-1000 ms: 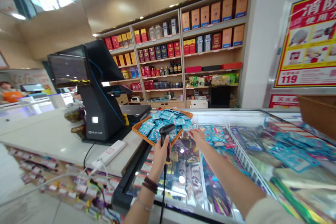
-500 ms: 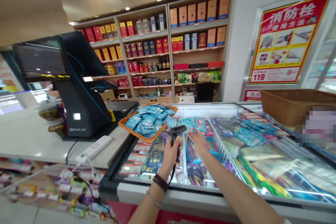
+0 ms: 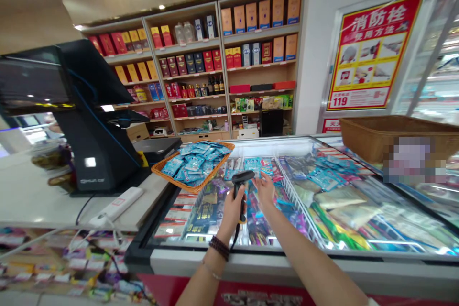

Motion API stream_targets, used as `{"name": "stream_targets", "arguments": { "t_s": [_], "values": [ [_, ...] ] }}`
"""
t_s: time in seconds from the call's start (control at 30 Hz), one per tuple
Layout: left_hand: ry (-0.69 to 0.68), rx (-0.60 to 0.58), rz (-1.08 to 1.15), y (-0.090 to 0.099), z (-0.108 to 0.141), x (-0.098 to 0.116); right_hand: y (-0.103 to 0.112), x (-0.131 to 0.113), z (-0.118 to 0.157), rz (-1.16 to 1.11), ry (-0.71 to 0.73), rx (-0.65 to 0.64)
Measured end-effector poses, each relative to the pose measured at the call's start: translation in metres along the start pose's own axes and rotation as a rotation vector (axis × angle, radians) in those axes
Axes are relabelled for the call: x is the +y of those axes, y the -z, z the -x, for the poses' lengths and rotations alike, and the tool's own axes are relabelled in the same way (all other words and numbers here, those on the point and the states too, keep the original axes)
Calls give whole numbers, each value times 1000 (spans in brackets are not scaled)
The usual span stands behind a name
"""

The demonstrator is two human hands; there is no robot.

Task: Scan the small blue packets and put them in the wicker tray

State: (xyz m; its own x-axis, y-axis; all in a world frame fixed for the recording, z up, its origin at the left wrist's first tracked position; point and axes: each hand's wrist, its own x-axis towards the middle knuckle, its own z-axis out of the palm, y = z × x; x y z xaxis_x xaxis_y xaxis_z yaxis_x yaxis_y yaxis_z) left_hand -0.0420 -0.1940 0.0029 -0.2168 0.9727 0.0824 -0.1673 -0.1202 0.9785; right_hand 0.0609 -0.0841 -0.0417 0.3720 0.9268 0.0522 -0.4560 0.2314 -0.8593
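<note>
My left hand is wrapped round the handle of a black handheld barcode scanner, held over the chest freezer's glass top. The scanner's head points to the right, and its cord hangs down past my wrist. Just right of the scanner head is my right hand, its fingers loosely bent and apart, with nothing visible in them. Beyond the hands lie blue sachets; I cannot tell whether they are on or under the glass. An orange wicker basket heaped with blue sachets stands to the left.
A dark checkout terminal and a white power strip occupy the counter at left. The chest freezer holds packaged goods between white wire dividers. At right sits a brown bin. Shelves of boxes line the back.
The view has swung slightly to the right, so the surroundings appear further left. My right hand's fingers have shifted a little beside the scanner head. My left hand keeps the scanner.
</note>
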Motion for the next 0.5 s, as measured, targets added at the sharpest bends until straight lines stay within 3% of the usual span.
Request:
{"name": "stream_targets", "arguments": {
  "t_s": [0.5],
  "values": [
    [-11,-38,19,1,0,-3,0,5,-4,12,53,16]
  ]
}}
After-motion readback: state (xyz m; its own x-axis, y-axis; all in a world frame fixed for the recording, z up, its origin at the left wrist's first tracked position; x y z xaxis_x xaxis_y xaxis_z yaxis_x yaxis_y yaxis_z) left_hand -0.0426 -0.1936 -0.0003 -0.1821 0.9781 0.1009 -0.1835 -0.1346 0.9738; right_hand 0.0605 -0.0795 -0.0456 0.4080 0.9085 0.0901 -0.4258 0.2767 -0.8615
